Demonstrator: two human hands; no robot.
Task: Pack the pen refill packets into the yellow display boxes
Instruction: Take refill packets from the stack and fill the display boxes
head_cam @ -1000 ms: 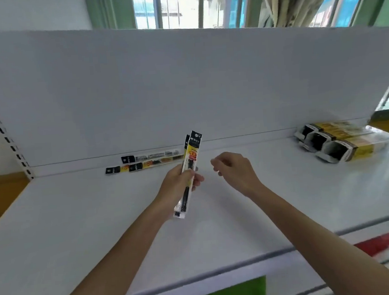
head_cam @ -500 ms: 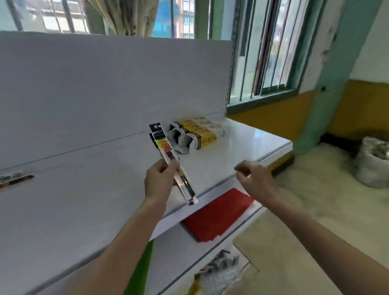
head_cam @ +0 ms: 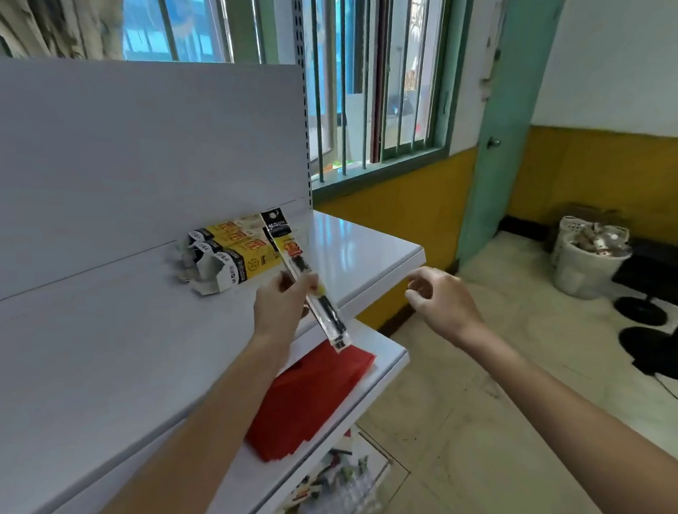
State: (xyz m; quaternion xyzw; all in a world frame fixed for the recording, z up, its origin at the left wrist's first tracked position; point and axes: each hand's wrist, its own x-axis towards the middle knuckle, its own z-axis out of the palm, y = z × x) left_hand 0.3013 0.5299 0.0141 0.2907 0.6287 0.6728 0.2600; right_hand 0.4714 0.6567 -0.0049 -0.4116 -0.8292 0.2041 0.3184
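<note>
My left hand (head_cam: pixel 282 305) grips pen refill packets (head_cam: pixel 296 268), long clear sleeves with a black and yellow header, held slanted with the header up. They hang just right of the yellow display boxes (head_cam: pixel 233 258), which lie on their sides on the white shelf (head_cam: pixel 95 354) against the back panel, open ends facing me. My right hand (head_cam: pixel 439 302) floats empty beyond the shelf's right edge, fingers loosely curled.
A red sheet (head_cam: pixel 311 399) lies on the lower shelf, with small packaged goods (head_cam: pixel 338 493) on the shelf beneath. A white bin (head_cam: pixel 582 260) and black fan bases (head_cam: pixel 665 350) stand on the floor at right. A barred window (head_cam: pixel 372 73) is behind.
My view has swung right from the shelf's left part to its right end. The packets in my left hand have come close to the yellow boxes. The loose packets on the shelf have left view.
</note>
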